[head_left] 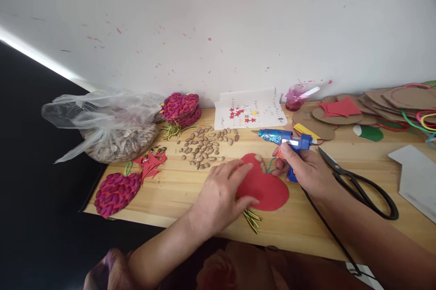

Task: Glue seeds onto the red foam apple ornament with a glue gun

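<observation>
A blue hot glue gun (286, 139) is held in my right hand (304, 167), its nozzle pointing left over the table and its black cord running down toward the front edge. Under my left hand (221, 197) lies a red heart (265, 190); the thumb and fingers are spread apart, resting over its left side. Several peanuts (260, 162) sit along the heart's upper notch, beside a teal cord loop (271, 165). Yellow and dark strands (252, 220) stick out at its bottom. Loose peanuts (202, 147) lie scattered beyond my left hand.
Black scissors (361, 185) lie right of my right forearm. A plastic bag of peanuts (119, 140) and a finished pink heart (117, 192) are on the left. Paper with small stars (250, 108), a cup of pink paint (295, 98) and cardboard pieces (405, 99) stand along the wall.
</observation>
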Demonstrator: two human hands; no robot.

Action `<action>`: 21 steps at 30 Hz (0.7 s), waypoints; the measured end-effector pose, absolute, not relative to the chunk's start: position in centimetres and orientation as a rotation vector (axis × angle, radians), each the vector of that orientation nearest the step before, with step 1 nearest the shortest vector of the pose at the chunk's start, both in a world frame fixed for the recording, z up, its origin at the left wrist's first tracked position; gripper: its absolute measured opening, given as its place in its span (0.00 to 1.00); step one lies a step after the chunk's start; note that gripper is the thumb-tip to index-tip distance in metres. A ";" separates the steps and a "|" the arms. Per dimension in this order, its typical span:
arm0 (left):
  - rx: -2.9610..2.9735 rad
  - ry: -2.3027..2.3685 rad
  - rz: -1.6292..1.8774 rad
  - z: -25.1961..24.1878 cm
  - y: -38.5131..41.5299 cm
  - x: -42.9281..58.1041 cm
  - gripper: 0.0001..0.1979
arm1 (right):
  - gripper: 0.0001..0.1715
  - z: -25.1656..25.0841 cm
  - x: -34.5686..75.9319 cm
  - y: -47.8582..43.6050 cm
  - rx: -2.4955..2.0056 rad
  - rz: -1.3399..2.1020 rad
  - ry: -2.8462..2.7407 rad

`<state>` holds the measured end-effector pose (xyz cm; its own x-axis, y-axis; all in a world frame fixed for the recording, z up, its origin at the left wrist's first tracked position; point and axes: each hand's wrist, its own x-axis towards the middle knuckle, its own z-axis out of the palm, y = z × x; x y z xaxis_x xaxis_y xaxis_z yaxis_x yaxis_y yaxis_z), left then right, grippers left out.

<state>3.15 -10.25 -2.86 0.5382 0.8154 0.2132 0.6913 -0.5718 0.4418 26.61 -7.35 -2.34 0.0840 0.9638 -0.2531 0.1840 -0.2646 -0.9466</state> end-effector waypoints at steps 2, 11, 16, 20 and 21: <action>2.479 1.240 0.522 -2.8 -11.1 3.1 0.35 | 0.28 -2.4 26.7 -7.4 -1.601 1.242 -1.197; 2.435 1.228 0.530 -2.7 -10.7 2.7 0.31 | 0.34 -2.6 26.9 -7.3 -1.708 1.276 -1.199; 2.309 1.200 0.622 -2.7 -10.7 1.5 0.27 | 0.33 -2.8 27.0 -7.0 -1.674 1.236 -1.147; 2.241 1.307 0.658 -2.6 -10.5 0.0 0.21 | 0.30 -3.2 27.3 -6.6 -1.586 1.224 -1.085; 2.235 1.346 0.644 -2.6 -10.5 -0.3 0.19 | 0.30 -3.2 27.3 -6.5 -1.580 1.220 -1.082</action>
<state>-0.31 -10.46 -2.63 0.4147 0.8960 0.1588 0.6855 -0.4224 0.5930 27.34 -6.51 -3.16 0.1521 0.9563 -0.2498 0.1345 -0.2704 -0.9533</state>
